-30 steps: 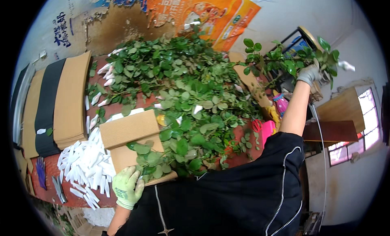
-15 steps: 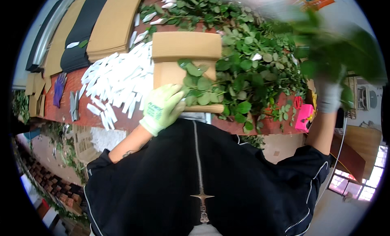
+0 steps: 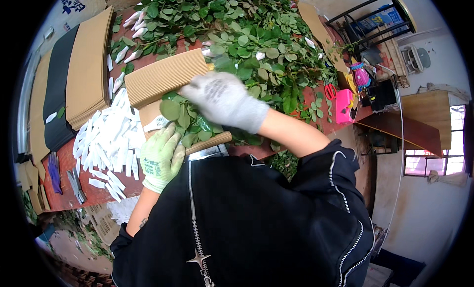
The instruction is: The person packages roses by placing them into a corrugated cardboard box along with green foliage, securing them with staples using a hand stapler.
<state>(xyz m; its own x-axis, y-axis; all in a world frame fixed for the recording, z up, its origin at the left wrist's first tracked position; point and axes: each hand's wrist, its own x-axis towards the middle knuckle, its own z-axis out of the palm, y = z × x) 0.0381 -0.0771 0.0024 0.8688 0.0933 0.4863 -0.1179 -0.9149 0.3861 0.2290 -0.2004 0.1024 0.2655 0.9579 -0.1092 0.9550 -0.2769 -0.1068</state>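
My left hand (image 3: pixel 160 158), in a light green glove, lies with fingers stretched out at the near left edge of a cardboard piece, its fingertips against a white-sleeved flower bud (image 3: pixel 157 123). Leafy stems (image 3: pixel 185 114) rest on the cardboard beside it. My right hand (image 3: pixel 224 99), in a pale grey glove, is over those leaves at the right end of a stack of corrugated cardboard (image 3: pixel 168 75). Motion smears its fingers, and what they may hold is hidden. A rolled cardboard edge (image 3: pixel 212 141) shows below the leaves.
White sleeves (image 3: pixel 108 144) lie heaped on the left, near tall cardboard sheets (image 3: pixel 89 65). Leafy stems (image 3: pixel 237 25) with several sleeved buds cover the far table. Red scissors (image 3: pixel 330 91) and a pink box (image 3: pixel 344 107) sit at the right; a purple glove (image 3: pixel 54 173) lies far left.
My right hand has swung from the far right, where it held leafy stems, in to the cardboard. A sleeved bud now shows by my left hand. The whole view has turned.
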